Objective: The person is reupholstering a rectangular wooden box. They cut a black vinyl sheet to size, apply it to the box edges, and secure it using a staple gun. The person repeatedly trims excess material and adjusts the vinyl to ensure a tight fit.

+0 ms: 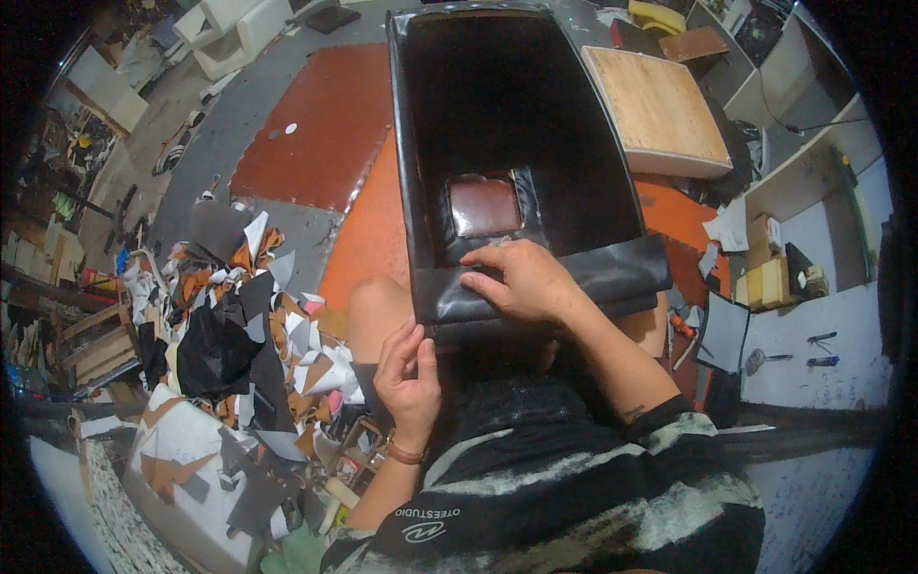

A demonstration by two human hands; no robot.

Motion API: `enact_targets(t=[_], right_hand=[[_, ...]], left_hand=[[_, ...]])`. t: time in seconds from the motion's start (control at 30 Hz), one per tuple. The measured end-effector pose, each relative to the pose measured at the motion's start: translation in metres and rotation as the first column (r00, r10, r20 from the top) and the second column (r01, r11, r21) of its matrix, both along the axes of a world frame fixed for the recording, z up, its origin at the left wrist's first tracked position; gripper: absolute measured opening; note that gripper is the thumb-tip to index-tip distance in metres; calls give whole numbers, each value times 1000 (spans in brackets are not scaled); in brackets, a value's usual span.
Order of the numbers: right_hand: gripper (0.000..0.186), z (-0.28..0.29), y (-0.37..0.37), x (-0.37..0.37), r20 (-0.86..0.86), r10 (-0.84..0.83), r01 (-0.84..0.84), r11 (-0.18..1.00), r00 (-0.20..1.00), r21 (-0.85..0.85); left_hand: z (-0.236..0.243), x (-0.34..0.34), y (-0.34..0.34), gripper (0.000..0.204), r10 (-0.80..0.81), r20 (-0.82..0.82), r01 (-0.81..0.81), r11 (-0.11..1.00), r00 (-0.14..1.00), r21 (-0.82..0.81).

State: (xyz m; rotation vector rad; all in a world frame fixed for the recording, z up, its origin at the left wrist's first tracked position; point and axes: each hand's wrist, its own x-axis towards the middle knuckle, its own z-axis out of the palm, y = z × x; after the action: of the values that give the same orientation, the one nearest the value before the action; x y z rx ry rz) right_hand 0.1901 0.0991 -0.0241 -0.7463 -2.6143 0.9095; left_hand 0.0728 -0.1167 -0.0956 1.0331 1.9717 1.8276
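A large box-like piece with a glossy black leather-like cover (555,273) rests across my lap, its hollow dark side facing up. Inside it is a square opening (485,206) with black edging, and a reddish-brown surface shows through. My right hand (521,282) is at the folded near band of the cover, thumb on the band and index finger over its upper edge; the other fingers are mostly hidden. At the near left corner, my left hand (408,378) has its thumb and fingertips drawn together against the cover's edge.
Fabric and leather scraps (306,364) lie heaped to the left. A reddish-brown sheet (316,124) is spread at far left, and a pale wooden panel (660,110) lies at far right. Tools (765,359) sit on a white surface at right, near an orange-handled tool (683,325).
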Motion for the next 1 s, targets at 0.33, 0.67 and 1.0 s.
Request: enact_targets(t=[0.33, 0.67, 1.0], right_hand=[[41, 0, 1, 1, 1, -8, 8, 1000, 1000, -10], [32, 13, -6, 11, -155, -1, 35, 975, 988, 219], [12, 50, -65, 49, 52, 251, -252, 892, 967, 376]], left_hand=[[2, 0, 0, 22, -17, 42, 17, 1000, 999, -4], [7, -3, 1, 22, -18, 52, 20, 999, 998, -38], [1, -7, -1, 28, -121, 83, 115, 990, 989, 79]])
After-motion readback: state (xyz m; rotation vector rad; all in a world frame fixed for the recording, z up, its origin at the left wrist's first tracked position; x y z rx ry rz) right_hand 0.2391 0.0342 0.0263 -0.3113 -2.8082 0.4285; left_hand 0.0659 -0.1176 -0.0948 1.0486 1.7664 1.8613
